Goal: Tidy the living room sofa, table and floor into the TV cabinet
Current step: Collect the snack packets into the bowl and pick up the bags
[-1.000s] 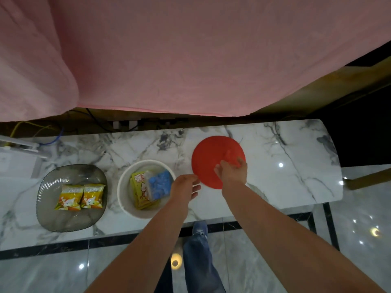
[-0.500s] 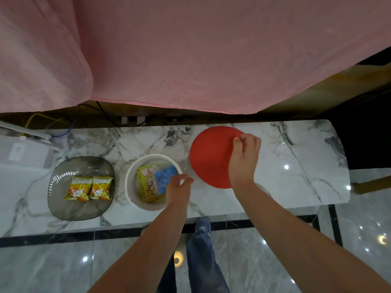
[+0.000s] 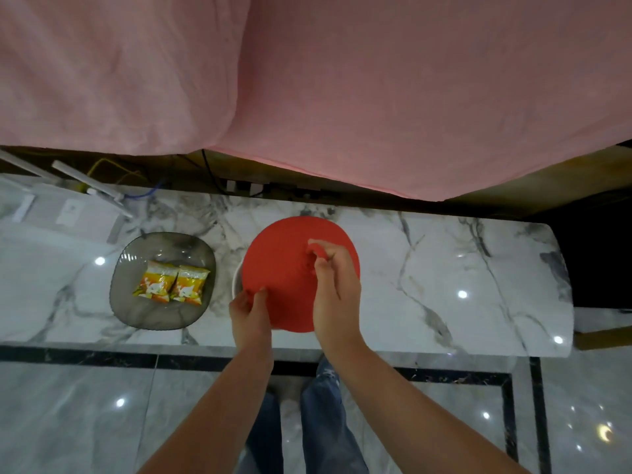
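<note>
A round red lid (image 3: 284, 265) now lies over the white bowl (image 3: 236, 282), of which only a sliver of the left rim shows. My right hand (image 3: 333, 285) pinches a raised part near the lid's centre. My left hand (image 3: 249, 313) grips the lid's near-left edge. The snack packets inside the bowl are hidden under the lid. All of this sits on the marble top of the TV cabinet (image 3: 444, 268).
A grey glass plate (image 3: 133, 302) with two yellow snack packets (image 3: 171, 283) sits left of the bowl. A white box (image 3: 51, 217) and cables lie at the far left. A pink cloth (image 3: 307, 80) hangs above the cabinet. Glossy floor tiles lie below.
My right hand lifted the red lid from the marble and carried it left onto the white bowl. My left hand moved from the bowl's rim to the lid's edge. The camera shifted right.
</note>
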### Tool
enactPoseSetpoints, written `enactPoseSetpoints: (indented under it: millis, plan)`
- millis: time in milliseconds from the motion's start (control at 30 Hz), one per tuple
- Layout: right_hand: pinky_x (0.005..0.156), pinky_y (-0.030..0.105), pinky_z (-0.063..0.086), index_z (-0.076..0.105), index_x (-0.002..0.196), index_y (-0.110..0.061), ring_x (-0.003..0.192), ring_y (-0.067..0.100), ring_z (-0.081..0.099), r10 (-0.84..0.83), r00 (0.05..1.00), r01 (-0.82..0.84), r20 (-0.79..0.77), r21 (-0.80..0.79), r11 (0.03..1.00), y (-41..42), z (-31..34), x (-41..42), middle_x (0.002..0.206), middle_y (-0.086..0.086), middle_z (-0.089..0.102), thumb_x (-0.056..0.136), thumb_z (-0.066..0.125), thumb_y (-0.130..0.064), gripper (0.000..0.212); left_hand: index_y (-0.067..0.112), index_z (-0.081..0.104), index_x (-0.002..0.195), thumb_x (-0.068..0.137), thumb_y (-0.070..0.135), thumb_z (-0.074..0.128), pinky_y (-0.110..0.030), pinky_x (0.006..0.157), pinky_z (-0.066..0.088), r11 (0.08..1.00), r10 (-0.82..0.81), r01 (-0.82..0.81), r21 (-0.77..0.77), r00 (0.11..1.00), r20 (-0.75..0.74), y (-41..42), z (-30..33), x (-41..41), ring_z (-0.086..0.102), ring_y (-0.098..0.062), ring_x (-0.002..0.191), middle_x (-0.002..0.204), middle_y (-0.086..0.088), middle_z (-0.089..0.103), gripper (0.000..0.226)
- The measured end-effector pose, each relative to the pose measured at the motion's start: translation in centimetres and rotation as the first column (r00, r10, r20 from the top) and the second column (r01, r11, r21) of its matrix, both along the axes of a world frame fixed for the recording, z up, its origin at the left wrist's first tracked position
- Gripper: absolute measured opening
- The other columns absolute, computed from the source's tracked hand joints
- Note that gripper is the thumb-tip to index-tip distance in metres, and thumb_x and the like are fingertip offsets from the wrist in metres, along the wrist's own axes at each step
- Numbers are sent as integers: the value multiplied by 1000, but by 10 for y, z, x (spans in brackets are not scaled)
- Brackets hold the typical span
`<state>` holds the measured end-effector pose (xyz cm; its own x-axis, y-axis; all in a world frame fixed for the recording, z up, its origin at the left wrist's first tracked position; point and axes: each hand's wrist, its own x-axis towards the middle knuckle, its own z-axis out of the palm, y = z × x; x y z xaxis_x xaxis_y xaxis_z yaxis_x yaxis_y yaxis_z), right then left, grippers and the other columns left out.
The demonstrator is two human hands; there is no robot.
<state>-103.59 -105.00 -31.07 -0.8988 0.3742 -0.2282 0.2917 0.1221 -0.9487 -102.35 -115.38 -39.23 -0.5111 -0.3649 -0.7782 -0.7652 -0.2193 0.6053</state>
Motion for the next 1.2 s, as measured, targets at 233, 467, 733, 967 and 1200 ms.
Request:
enactPoseSetpoints:
  millis: [233,467,733,967,1200]
  plan:
    - [107,37,44,62,122,-23,121,5,55,226,971,-222,76,-54,973,-28,-29,6,127,-16,61,99,43,-25,30,24,54,131,61,65,66,-51,101,49,993,47,-55,104,996,81,-44,-35,23,59,-22,114,127,0,63,82]
    - [110,36,42,62,118,-18,122,0,54,328,933,-324,149,-46,945,-27,-52,6,131,-16,60,103,46,-14,23,26,35,146,88,39,70,-42,95,43,964,-135,92,248,978,162,-68,-42,15,45,-26,131,144,-1,44,69]
    - [107,38,46,46,133,-39,135,5,41,304,922,-340,241,127,932,-16,-68,11,148,-15,42,67,62,-17,71,37,7,156,57,47,86,-50,117,28,601,-767,713,-361,641,-9,-87,-41,-7,9,-24,152,165,-2,-2,127]
    - [110,44,44,22,117,-82,145,19,32,341,879,-425,333,222,878,-21,-88,3,154,-18,32,68,85,-36,92,49,-17,150,56,48,91,-61,110,35,216,-952,854,-474,291,90,-85,-45,-28,1,-32,152,164,3,-14,143]
    - [106,47,47,36,126,-63,141,15,37,349,880,-430,322,226,874,-9,-102,0,147,-29,36,55,77,-61,82,52,-16,149,57,48,90,-64,110,33,222,-956,861,-458,283,70,-86,-60,-29,-2,-33,152,164,4,-15,140]
